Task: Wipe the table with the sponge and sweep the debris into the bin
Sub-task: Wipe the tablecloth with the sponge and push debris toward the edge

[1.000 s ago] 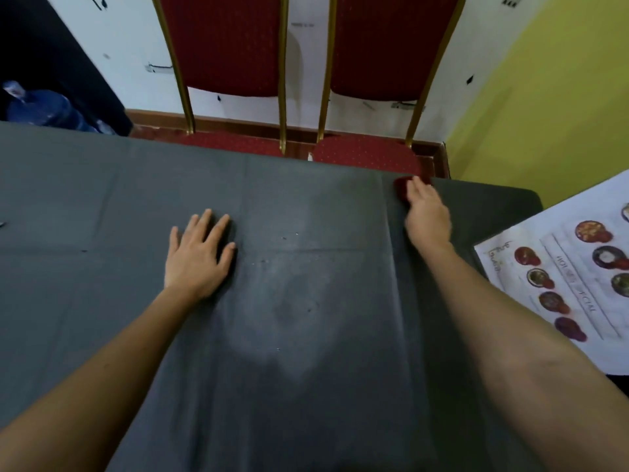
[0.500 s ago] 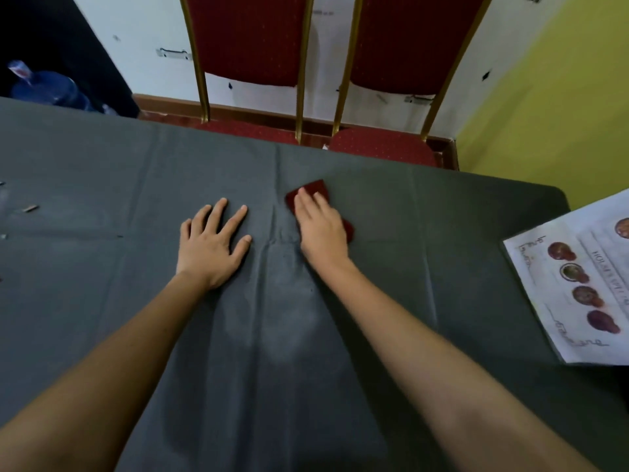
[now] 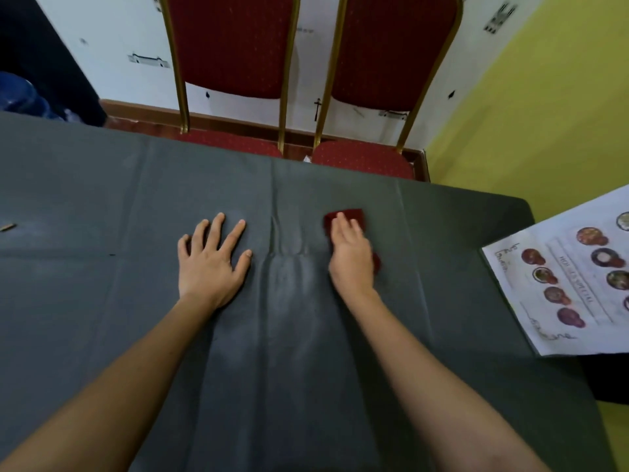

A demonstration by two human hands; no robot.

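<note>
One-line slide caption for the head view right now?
Right hand presses a red sponge onto the grey-clothed table; left hand lies flat beside it.

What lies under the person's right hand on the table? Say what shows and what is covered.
A dark red sponge lies under the right hand, pressed flat on the grey tablecloth. Only its far end and a right edge show; the palm covers the rest.
</note>
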